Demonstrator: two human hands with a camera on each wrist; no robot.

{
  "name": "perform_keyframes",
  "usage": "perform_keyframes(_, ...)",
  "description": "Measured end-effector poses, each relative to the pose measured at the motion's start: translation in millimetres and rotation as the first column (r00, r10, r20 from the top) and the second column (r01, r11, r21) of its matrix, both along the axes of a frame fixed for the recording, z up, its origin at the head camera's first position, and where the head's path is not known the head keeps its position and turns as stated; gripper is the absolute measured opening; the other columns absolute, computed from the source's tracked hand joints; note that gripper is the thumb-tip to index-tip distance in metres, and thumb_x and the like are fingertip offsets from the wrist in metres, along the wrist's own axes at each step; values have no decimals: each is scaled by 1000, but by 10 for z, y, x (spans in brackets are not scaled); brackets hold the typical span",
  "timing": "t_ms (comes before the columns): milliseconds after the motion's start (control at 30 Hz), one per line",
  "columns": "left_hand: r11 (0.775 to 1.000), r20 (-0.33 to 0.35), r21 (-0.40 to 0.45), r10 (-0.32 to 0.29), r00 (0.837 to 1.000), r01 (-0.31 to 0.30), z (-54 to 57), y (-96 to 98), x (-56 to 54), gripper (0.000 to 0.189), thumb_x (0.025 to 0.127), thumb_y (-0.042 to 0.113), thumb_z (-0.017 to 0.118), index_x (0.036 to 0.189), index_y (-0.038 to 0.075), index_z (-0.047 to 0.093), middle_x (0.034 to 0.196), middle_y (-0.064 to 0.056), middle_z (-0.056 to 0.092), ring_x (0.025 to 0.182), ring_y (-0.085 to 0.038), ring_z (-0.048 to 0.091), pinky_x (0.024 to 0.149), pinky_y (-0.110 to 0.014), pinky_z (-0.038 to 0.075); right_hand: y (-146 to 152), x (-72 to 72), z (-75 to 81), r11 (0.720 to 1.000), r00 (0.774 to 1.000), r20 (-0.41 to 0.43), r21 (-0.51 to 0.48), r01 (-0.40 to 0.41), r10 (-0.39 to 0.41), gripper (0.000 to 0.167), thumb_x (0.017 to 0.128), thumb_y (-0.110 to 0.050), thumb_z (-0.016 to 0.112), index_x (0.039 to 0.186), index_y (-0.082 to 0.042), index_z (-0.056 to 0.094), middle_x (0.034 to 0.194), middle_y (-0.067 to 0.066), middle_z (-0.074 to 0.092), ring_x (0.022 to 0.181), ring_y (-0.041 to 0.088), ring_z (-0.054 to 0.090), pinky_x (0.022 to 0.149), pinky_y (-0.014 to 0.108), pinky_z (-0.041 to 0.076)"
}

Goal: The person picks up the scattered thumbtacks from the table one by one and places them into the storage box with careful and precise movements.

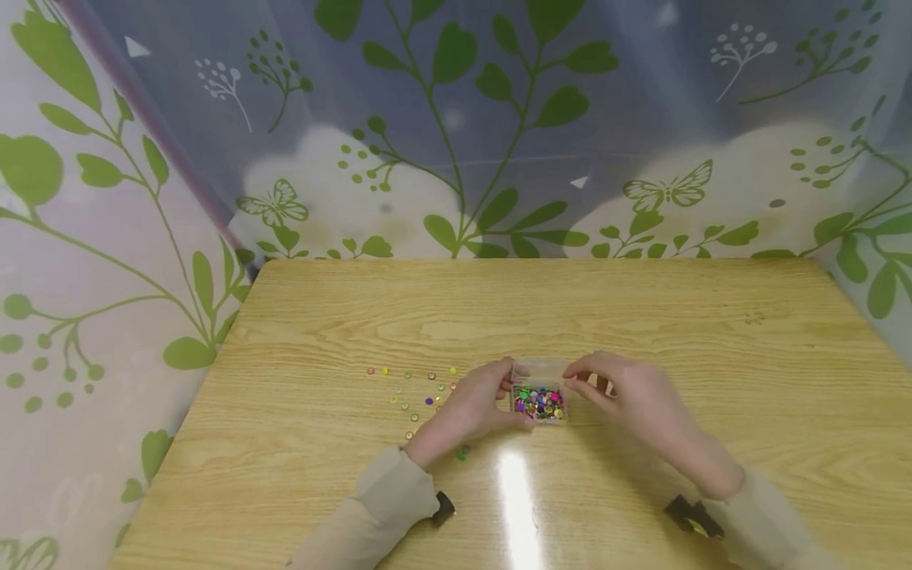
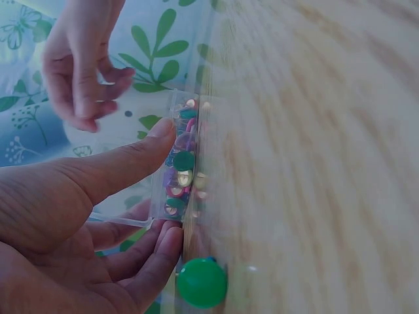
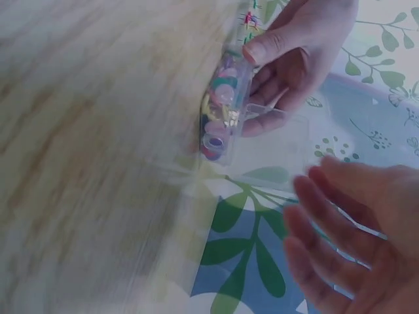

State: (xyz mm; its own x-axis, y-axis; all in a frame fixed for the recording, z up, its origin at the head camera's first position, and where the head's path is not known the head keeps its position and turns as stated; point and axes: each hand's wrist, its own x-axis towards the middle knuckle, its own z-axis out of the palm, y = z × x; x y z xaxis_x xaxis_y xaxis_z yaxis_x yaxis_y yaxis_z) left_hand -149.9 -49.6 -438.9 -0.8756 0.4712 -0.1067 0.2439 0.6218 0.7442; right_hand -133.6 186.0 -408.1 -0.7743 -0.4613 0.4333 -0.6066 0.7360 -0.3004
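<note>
A small clear plastic box sits on the table with its transparent lid raised at the back. Inside lies a heap of shiny colored sequin-like pieces. My left hand grips the box from its left side, thumb along the front and fingers behind. Just off the right end of the box hovers my right hand, its fingers loosely bent. In the right wrist view that hand is blurred, and nothing shows in its fingers. The left wrist view has a green round piece close to the left fingertips.
Loose small colored pieces are scattered on the wooden table to the left of the box. A green piece lies below the left wrist. Behind the table hangs a leaf-patterned curtain.
</note>
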Motion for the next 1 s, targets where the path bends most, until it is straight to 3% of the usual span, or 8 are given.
perform_keyframes(200, 1000, -2, 16, -2, 1000, 2, 9, -8, -2, 59, 78, 29, 89, 127, 10, 61, 127, -5, 65, 113, -21, 61, 97, -31, 53, 40, -47, 31, 990, 998, -50, -136, 39, -47, 42, 81, -7, 83, 119, -7, 66, 98, 3, 72, 77, 14, 65, 60, 31, 58)
perform_keyframes(267, 1000, -2, 19, -5, 1000, 5, 6, -9, -5, 60, 78, 28, 89, 127, 10, 61, 127, -6, 65, 113, -22, 61, 97, -31, 53, 28, -57, 8, 987, 1000, -5, -158, 27, -29, 56, 78, -6, 86, 128, -5, 60, 110, 9, 71, 91, 21, 67, 67, 36, 60)
perform_keyframes(367, 1000, 3, 7, -3, 1000, 3, 0, -6, -5, 61, 78, 30, 89, 128, 11, 61, 126, -6, 65, 111, -22, 62, 96, -31, 53, -15, -58, -59, 988, 992, 126, -152, -7, 26, 74, 75, -8, 89, 138, -1, 51, 123, 15, 67, 105, 31, 65, 79, 43, 60)
perform_keyframes(500, 1000, 16, -2, 4, 1000, -4, -2, 4, -2, 60, 77, 30, 89, 127, 11, 61, 124, -7, 66, 112, -23, 62, 96, -32, 53, -72, -35, -158, 993, 953, 296, -113, -30, 62, 84, 73, -15, 91, 144, -3, 46, 126, 18, 65, 108, 35, 64, 83, 48, 59)
perform_keyframes(700, 1000, 15, -22, 17, 1000, -16, 7, 14, 3, 57, 76, 30, 90, 120, 11, 60, 116, -6, 66, 108, -22, 62, 93, -33, 54, -90, -58, -250, 989, 904, 418, -140, -39, 95, 82, 72, -12, 91, 140, -6, 47, 112, 16, 68, 91, 27, 69, 75, 43, 59)
perform_keyframes(1000, 999, 6, -32, 22, 1000, -22, 13, 2, 5, 54, 75, 31, 91, 115, 12, 60, 110, -4, 65, 101, -20, 61, 88, -31, 53, -52, -166, -345, 969, 773, 617, -246, 10, 149, 65, 77, -17, 89, 129, 2, 55, 108, 13, 68, 98, 29, 70, 90, 43, 58)
